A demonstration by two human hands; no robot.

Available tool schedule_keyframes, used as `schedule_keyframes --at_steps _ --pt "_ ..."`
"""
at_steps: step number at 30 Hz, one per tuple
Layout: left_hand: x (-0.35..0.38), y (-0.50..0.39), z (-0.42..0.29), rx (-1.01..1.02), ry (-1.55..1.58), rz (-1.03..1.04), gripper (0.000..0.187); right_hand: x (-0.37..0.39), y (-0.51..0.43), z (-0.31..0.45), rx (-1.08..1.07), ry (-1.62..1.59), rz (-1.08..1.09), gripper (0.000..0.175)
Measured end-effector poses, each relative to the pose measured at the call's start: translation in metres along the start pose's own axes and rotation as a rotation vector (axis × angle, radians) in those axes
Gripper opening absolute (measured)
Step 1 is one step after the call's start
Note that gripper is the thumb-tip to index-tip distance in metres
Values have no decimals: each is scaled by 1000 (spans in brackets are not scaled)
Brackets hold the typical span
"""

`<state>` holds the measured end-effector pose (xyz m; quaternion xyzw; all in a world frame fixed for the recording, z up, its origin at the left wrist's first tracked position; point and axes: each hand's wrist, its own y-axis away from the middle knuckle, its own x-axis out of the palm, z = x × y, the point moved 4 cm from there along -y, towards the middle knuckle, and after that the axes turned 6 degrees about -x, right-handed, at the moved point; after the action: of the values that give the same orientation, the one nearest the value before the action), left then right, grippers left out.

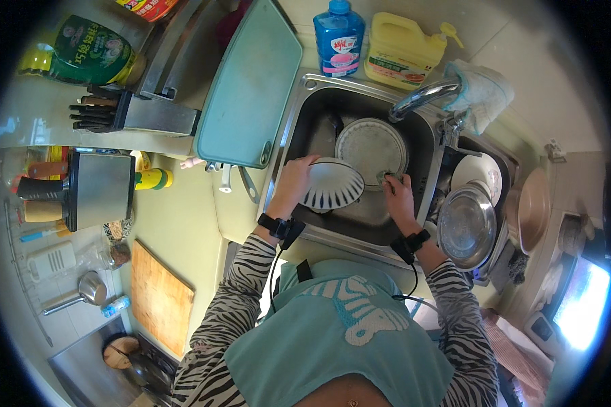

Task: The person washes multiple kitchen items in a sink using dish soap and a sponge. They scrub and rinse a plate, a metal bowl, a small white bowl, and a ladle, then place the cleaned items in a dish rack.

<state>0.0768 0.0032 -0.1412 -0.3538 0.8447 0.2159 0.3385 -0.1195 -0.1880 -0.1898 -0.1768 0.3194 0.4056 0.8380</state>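
My left hand (296,183) grips the rim of a white plate (332,183) with dark stripes, tilted over the left part of a stainless steel sink (379,224). At the sink's right side my right hand (399,196) pinches a small greenish scrubber (387,177), which covers the lower edge of a round, light-coloured plate or dish (370,147) lying in the basin. A dark-handled utensil (335,121) lies behind that dish. Part of another item shows beneath the striped plate, mostly hidden.
A chrome faucet (422,99) with a cloth (481,96) reaches over the sink. Behind stand a blue bottle (338,40) and a yellow jug (405,51). A teal cutting board (252,86) leans at left. A metal bowl (467,226) and a white plate (476,175) occupy the right basin.
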Motion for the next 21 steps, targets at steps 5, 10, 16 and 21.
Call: schedule_keyframes --at_steps 5,10,16,21 --pt "13 -11 21 40 -113 112 20 9 -2 -25 186 -120 34 30" --pt "33 -21 30 43 -18 258 24 14 -7 -46 478 -226 135 35" --pt "63 -34 49 70 -93 228 32 29 -27 -64 439 -399 123 39" --pt "72 -43 58 74 -135 200 25 42 -66 -67 248 -180 116 32"
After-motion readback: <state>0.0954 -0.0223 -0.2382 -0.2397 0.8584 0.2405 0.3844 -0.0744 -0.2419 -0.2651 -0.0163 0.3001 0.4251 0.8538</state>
